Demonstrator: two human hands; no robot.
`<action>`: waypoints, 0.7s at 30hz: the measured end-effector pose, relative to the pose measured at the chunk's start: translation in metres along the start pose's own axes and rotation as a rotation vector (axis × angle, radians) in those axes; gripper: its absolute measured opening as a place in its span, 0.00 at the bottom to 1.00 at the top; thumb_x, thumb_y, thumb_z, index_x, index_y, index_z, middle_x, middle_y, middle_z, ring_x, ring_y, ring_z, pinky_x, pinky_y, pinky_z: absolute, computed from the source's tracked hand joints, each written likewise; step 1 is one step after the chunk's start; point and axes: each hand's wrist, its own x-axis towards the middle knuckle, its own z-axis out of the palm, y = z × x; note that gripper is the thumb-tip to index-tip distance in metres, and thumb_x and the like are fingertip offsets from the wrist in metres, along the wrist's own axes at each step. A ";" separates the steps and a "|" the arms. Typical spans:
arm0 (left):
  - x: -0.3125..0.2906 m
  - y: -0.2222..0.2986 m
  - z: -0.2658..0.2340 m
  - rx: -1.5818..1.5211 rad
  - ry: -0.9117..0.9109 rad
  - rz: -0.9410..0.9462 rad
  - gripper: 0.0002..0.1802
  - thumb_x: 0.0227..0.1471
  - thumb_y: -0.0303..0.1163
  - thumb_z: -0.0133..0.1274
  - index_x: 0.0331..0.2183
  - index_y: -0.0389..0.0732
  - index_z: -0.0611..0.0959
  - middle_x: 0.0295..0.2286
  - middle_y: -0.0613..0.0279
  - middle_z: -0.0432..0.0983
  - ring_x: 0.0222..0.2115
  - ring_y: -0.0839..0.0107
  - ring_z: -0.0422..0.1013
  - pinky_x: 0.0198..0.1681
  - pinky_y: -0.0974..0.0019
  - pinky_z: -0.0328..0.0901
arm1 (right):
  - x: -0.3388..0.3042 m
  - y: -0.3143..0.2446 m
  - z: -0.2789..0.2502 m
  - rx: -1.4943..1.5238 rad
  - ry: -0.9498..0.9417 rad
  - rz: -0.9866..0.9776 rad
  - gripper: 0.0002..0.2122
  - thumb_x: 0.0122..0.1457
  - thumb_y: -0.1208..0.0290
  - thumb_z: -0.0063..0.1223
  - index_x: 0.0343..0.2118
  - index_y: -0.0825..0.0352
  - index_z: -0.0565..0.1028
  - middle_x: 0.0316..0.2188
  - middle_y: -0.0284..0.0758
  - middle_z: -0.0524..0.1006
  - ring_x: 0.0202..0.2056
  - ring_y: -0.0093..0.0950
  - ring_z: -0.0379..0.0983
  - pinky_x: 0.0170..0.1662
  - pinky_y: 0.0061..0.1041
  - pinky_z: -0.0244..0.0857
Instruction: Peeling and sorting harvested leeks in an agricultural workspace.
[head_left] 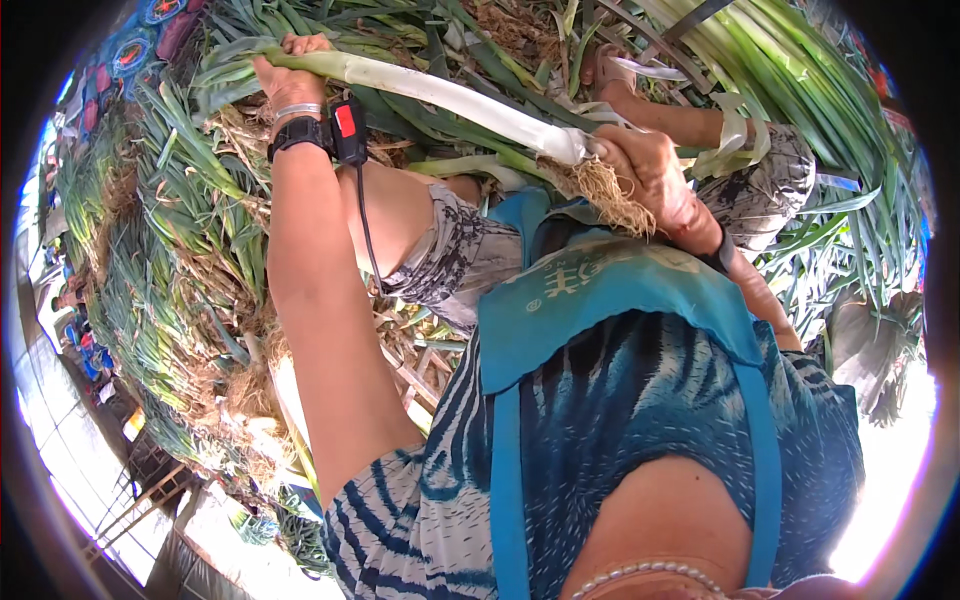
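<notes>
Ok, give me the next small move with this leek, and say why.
I'd probably have the right hand tug lightly at the roots: a shaggy tuft hangs from the white end of the leek, and that hand is already beside it. The left hand grips the green end, so it could steady the stalk.

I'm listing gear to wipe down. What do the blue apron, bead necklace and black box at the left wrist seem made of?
Blue apron: matte cloth, fibre unclear; it creases and drapes softly.
Bead necklace: pearl-like beads, real or imitation unclear; pale sheen.
Black box: probably hard plastic, smooth, with crisp edges.
</notes>
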 end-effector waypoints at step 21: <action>-0.003 0.018 0.001 0.294 0.194 0.305 0.25 0.50 0.55 0.36 0.17 0.44 0.59 0.15 0.65 0.53 0.16 0.70 0.52 0.24 0.63 0.52 | -0.013 0.045 -0.061 -0.238 0.187 0.059 0.15 0.58 0.73 0.49 0.49 0.66 0.70 0.45 0.45 0.72 0.42 0.42 0.73 0.43 0.34 0.68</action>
